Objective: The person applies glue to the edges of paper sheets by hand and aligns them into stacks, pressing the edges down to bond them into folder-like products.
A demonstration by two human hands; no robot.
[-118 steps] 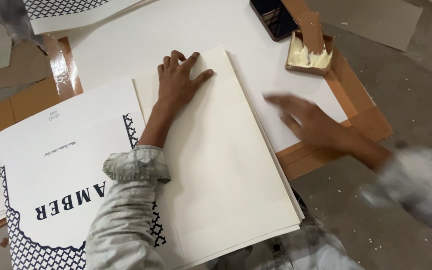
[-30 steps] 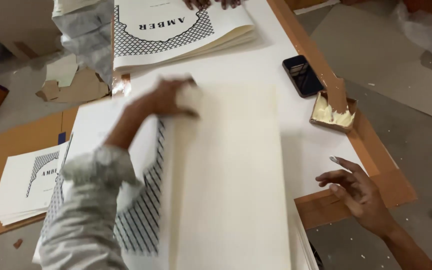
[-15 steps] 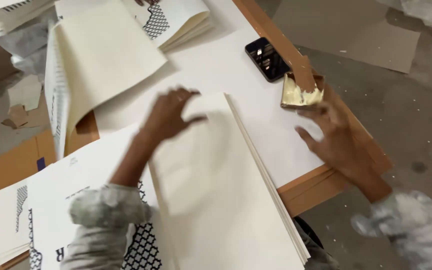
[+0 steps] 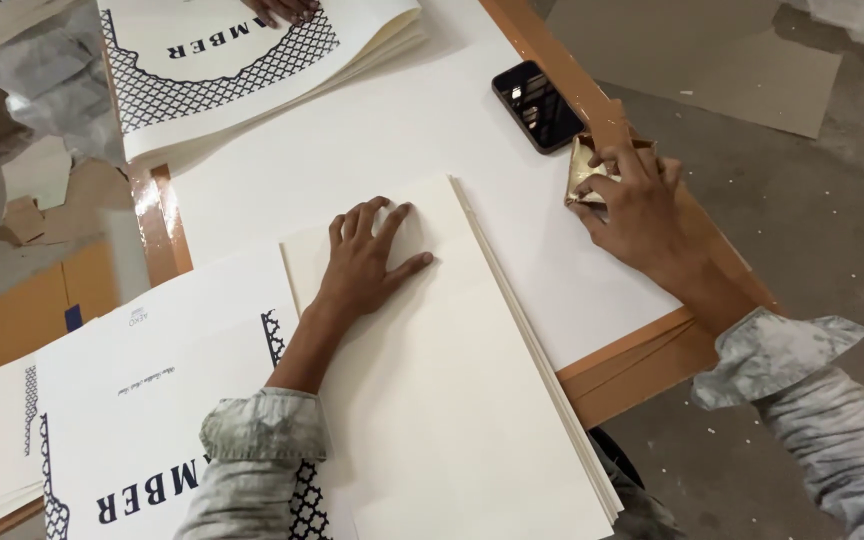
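Since half a second ago, the right hand (image 4: 637,205) has crossed to the small glue tray (image 4: 592,170) at two o'clock and now sits over it, fingers curled down onto its edge; whether they pinch anything cannot be told. Meanwhile the left hand (image 4: 367,260) has settled flat, fingers spread open, on the top blank cream sheet of the paper stack (image 4: 462,400), which fills the middle and runs down to five o'clock. Both forearms wear pale grey rolled sleeves.

At twelve o'clock from the tray, just beside it, a dark phone (image 4: 537,105) lies face up on the white table top (image 4: 392,130), whose edge is banded in orange-brown wood. Printed sheets (image 4: 142,400) with a navy lattice border lie at eight o'clock, partly under the left sleeve. Toward eleven o'clock, another stack of printed sheets (image 4: 242,60) rests under another person's fingers (image 4: 280,10) at the frame's top edge. Beyond the table on the right, bare grey concrete floor (image 4: 812,230) carries a flat piece of cardboard (image 4: 712,60) at one o'clock. Torn cardboard scraps (image 4: 37,200) lie on the floor at nine o'clock.
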